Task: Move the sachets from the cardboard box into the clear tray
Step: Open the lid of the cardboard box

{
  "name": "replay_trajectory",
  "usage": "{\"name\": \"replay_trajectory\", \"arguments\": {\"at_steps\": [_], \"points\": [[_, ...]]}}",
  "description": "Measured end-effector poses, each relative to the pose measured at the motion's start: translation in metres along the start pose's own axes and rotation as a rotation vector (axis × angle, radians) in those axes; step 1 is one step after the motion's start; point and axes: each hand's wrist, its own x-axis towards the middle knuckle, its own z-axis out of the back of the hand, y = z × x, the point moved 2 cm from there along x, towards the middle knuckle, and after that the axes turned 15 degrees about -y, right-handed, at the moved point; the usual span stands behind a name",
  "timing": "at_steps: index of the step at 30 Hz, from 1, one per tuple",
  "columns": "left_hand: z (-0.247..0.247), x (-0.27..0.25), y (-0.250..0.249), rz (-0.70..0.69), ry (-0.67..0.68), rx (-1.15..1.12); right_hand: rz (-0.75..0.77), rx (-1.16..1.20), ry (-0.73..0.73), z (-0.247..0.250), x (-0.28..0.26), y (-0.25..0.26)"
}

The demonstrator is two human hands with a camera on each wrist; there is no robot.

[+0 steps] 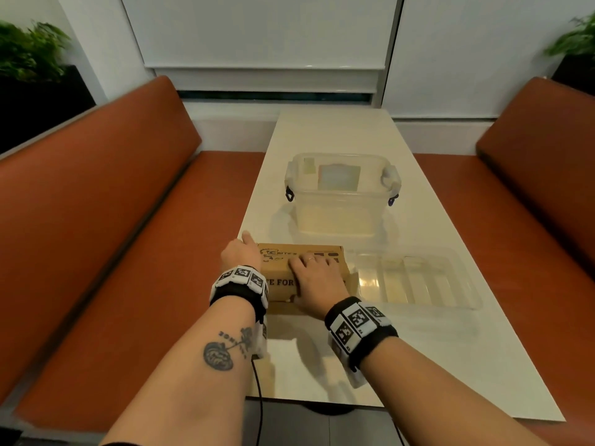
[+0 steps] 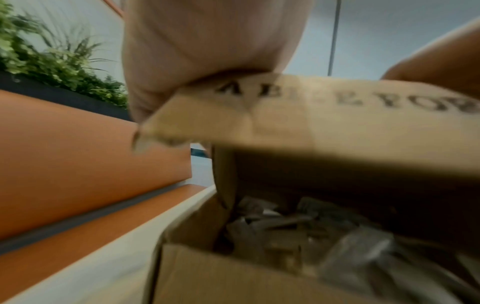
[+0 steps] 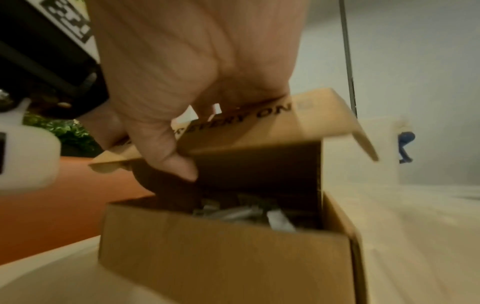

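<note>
A brown cardboard box [image 1: 280, 304] stands at the table's near left. Its printed lid [image 1: 279, 256] is partly raised. My left hand [image 1: 241, 254] holds the lid's left end, its fingers hidden behind the cardboard in the left wrist view. My right hand [image 1: 310, 275] grips the lid's front edge. In the right wrist view its thumb [image 3: 179, 164] sits under the lid [image 3: 285, 127]. Several grey sachets [image 2: 280, 226] [image 3: 241, 214] lie inside the box [image 3: 221, 263]. The clear tray [image 1: 418, 284], holding nothing, sits just right of the box.
A clear storage bin [image 1: 341, 194] with blue side latches stands behind the box and tray. The narrow white table [image 1: 322, 365] runs between two orange benches [image 1: 112, 252] [image 1: 531, 204]. A black cable hangs off the near table edge.
</note>
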Motion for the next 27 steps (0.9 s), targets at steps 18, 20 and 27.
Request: {"name": "replay_trajectory", "arguments": {"at_steps": [18, 20, 27], "points": [[-0.045, -0.017, 0.045, 0.094, 0.120, -0.035, -0.120, -0.095, -0.705, 0.052, 0.073, -0.020], [-0.044, -0.017, 0.044, 0.023, 0.100, -0.025, -0.135, -0.086, -0.625, 0.049, 0.083, -0.027], [-0.041, -0.019, 0.039, -0.077, 0.067, 0.088, -0.176, -0.138, -0.403, 0.054, 0.133, -0.050]]}}
